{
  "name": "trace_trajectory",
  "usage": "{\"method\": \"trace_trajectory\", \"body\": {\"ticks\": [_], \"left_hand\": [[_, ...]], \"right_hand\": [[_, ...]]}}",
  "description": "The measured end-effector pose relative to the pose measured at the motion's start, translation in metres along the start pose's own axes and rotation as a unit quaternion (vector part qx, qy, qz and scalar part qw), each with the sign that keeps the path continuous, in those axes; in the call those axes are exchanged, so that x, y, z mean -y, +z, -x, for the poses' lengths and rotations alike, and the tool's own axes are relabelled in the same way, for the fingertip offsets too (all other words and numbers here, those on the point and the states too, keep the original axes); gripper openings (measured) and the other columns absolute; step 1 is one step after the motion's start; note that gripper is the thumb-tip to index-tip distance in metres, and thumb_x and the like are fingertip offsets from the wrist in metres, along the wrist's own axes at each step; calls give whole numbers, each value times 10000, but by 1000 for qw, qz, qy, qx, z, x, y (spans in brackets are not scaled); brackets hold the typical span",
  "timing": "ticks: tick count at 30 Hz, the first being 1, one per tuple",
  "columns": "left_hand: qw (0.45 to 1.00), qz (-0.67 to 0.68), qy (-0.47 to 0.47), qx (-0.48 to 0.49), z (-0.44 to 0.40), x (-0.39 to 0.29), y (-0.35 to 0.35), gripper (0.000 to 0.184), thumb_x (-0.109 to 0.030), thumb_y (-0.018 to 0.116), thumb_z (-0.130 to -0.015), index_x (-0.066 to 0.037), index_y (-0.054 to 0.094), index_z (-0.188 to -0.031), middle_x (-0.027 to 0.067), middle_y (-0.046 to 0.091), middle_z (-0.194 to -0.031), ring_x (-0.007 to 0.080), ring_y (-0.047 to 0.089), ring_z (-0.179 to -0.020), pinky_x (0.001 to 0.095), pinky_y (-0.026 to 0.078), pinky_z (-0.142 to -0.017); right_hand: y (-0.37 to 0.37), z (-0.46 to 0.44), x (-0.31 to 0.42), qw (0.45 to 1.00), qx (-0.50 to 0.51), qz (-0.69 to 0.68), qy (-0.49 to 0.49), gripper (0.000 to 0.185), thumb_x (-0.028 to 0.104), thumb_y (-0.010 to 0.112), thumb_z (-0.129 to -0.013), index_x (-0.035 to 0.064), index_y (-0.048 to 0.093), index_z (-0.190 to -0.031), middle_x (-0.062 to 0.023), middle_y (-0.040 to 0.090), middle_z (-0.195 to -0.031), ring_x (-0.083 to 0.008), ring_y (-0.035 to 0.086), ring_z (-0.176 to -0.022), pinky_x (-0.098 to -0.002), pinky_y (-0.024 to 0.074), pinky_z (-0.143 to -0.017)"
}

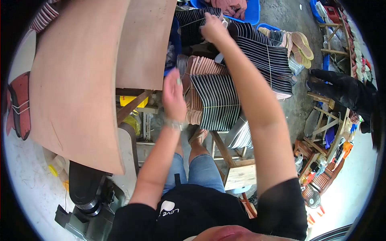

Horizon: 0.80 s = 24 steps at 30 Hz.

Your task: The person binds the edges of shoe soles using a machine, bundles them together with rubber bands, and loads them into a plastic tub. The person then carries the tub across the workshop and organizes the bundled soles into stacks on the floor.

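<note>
My left hand (174,98) is raised beside a tied stack of tan sole-shaped sheets (194,108), fingers stretched out and holding nothing I can see. A watch-like band (174,125) circles that wrist. My right hand (214,29) reaches far forward, over the edge of a stack of black soles (192,25). Its fingertips are partly turned away and slightly blurred, so whether they grip a sole is unclear. Between my arms stands a string-tied stack of dark, light-edged soles (219,102). A larger tied black stack (267,64) lies beyond my right forearm.
Large tan boards (76,80) stand at the left, above a dark machine (90,201). A blue bin (252,14) holds pink material at the top. Yellowish soles (302,46) lie farther right. A person in dark clothes (337,86) is by a cluttered wooden bench at the right.
</note>
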State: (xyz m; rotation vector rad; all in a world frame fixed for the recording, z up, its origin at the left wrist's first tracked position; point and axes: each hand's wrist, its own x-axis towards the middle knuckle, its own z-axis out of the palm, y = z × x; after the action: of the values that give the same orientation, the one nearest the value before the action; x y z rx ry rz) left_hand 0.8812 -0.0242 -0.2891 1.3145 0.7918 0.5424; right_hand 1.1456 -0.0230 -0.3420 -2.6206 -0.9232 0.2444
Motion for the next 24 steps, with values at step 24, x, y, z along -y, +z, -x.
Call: {"method": "trace_trajectory", "body": {"ticks": [24], "left_hand": [[928, -62, -312, 194, 218, 49, -158, 321, -45, 454, -905, -25, 476, -1224, 91, 586, -1091, 157, 568, -979, 283, 433, -876]], "right_hand": [[95, -47, -49, 917, 290, 228, 155, 818, 378, 645, -735, 244, 212, -1415, -133, 69, -1495, -431, 63, -1347, -630, 160, -1013]]}}
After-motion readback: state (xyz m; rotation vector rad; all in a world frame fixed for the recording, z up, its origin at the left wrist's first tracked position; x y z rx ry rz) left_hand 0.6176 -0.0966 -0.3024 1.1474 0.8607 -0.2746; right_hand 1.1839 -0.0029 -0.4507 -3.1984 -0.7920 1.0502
